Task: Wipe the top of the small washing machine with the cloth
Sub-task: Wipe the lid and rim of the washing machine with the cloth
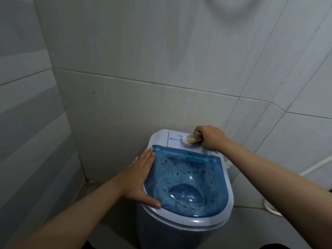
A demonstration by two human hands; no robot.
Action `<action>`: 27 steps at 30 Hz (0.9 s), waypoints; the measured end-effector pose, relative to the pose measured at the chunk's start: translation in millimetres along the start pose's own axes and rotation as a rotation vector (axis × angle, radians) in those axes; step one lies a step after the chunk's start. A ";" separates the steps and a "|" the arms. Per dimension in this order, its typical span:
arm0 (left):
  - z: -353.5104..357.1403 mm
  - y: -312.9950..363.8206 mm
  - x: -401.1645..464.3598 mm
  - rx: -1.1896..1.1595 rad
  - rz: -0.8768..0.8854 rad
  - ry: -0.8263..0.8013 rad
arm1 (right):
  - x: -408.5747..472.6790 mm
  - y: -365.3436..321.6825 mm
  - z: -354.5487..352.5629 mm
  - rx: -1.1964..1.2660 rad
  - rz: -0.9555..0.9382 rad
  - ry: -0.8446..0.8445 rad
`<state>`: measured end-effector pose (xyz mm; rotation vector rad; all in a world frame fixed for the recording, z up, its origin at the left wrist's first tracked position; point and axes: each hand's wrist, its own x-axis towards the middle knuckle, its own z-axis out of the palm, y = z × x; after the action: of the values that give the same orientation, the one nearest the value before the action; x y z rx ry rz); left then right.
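Observation:
A small white washing machine (pixel 212 224) stands against a tiled wall. Its clear blue lid (pixel 186 182) is closed and speckled with dark spots and droplets. Behind the lid is a white control panel with a round dial (pixel 186 143). My right hand (pixel 211 137) is fisted around a bunched beige cloth (pixel 195 138), which presses on the dial and the right part of the panel. My left hand (pixel 139 178) lies flat, fingers spread, on the lid's left edge and the machine's rim.
Grey tiled walls close in behind and on both sides of the machine. A white hose (pixel 316 168) runs along the right wall, and a white cord (pixel 271 208) curls on the floor at the right.

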<state>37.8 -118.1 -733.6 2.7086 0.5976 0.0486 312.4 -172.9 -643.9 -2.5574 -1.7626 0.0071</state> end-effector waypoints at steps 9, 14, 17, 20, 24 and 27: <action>0.4 -3.1 2.7 -0.028 0.002 -0.001 | 40.3 -81.7 1.2 -0.252 -0.242 -0.049; -0.8 -0.3 2.1 -0.050 0.008 0.045 | 31.5 -121.2 23.7 -0.354 -0.454 0.011; -6.2 5.9 0.2 -0.106 0.076 0.116 | 21.8 -112.9 26.7 -0.288 -0.466 0.031; -6.1 5.4 0.3 -0.126 0.081 0.128 | 8.6 -101.2 26.3 -0.223 -0.457 0.005; -1.3 -1.1 -0.3 -0.030 0.008 0.027 | -8.0 -83.3 25.7 -0.155 -0.406 -0.039; -0.6 -2.0 -0.2 -0.014 -0.009 0.001 | -16.3 -68.9 27.8 -0.128 -0.380 -0.033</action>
<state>36.7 -116.3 -733.7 2.6927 0.6072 0.0519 241.5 -162.9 -669.8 -2.2654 -2.3002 -0.0768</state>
